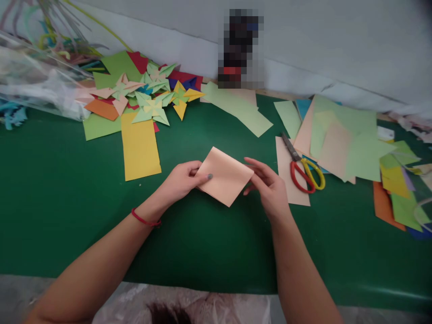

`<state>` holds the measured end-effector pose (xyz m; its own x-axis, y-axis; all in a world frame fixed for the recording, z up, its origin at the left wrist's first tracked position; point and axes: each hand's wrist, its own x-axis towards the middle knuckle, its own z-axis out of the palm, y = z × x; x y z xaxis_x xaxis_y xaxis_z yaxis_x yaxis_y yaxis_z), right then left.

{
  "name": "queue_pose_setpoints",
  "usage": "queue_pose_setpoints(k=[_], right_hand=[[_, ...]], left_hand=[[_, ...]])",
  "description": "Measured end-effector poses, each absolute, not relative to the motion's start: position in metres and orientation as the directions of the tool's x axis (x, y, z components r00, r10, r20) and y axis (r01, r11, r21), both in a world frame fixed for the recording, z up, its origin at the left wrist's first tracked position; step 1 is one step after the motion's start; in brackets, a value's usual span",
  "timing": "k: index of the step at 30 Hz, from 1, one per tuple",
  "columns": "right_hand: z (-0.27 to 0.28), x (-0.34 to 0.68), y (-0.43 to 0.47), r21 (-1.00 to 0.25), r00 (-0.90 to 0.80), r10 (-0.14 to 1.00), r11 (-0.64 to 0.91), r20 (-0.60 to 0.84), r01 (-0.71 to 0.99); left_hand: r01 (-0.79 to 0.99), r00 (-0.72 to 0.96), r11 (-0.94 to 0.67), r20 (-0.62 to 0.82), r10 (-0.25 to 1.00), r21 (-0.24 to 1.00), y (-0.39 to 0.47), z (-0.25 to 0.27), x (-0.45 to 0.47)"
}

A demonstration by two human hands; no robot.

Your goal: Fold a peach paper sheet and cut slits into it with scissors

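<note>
A folded piece of light pink paper is held above the green tabletop, with its corners pointing up, down and sideways. My left hand grips its left corner, thumb on top and fingers underneath. At the right corner, my right hand holds the edge between thumb and fingers, while its other fingers are spread apart. A red cord bracelet circles the left wrist. Scissors with one red and one yellow handle lie to the right of my right hand, partly on a pink sheet.
Folded paper stars lie on coloured sheets at the back left, near a yellow strip. Pale green and pink sheets are piled at the right. A clear plastic bag sits far left. A pixelated patch covers part of the back.
</note>
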<state>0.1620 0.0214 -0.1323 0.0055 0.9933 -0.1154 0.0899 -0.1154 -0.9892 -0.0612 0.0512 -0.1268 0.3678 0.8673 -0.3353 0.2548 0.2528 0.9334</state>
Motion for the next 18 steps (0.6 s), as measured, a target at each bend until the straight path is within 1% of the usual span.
queue_pose_setpoints(k=[2, 4, 5, 7, 10, 12, 14, 18], right_hand=[[-0.133, 0.165, 0.023, -0.994, 0.035, 0.994, -0.105, -0.103, 0.041], [-0.134, 0.166, 0.024, -0.99, 0.036, 0.99, -0.137, -0.136, 0.038], [-0.133, 0.166, 0.024, -0.985, 0.02, 0.987, -0.163, -0.162, 0.064], [-0.13, 0.164, 0.024, -0.967, -0.037, 0.979, -0.192, -0.201, 0.168], [-0.125, 0.16, 0.021, -0.935, -0.172, 0.958, -0.166, -0.228, 0.312], [-0.124, 0.157, 0.019, -0.924, -0.238, 0.939, -0.154, -0.247, 0.35], [-0.125, 0.156, 0.018, -0.925, -0.274, 0.923, -0.17, -0.269, 0.339], [-0.131, 0.155, 0.017, -0.947, -0.315, 0.901, -0.241, -0.3, 0.213]], left_hand=[[0.248, 0.394, 0.252, -0.335, 0.856, 0.935, 0.052, -0.126, -0.061], [0.274, 0.443, 0.231, -0.336, 0.831, 0.933, 0.051, -0.125, -0.061], [0.297, 0.465, 0.209, -0.332, 0.82, 0.932, 0.05, -0.124, -0.06], [0.346, 0.497, 0.153, -0.319, 0.807, 0.926, 0.049, -0.124, -0.06], [0.414, 0.51, 0.075, -0.3, 0.806, 0.907, 0.048, -0.124, -0.059], [0.439, 0.472, 0.053, -0.281, 0.836, 0.897, 0.049, -0.124, -0.06], [0.423, 0.394, 0.065, -0.249, 0.885, 0.904, 0.049, -0.123, -0.061], [0.289, 0.227, 0.132, -0.201, 0.953, 0.948, 0.051, -0.123, -0.062]])
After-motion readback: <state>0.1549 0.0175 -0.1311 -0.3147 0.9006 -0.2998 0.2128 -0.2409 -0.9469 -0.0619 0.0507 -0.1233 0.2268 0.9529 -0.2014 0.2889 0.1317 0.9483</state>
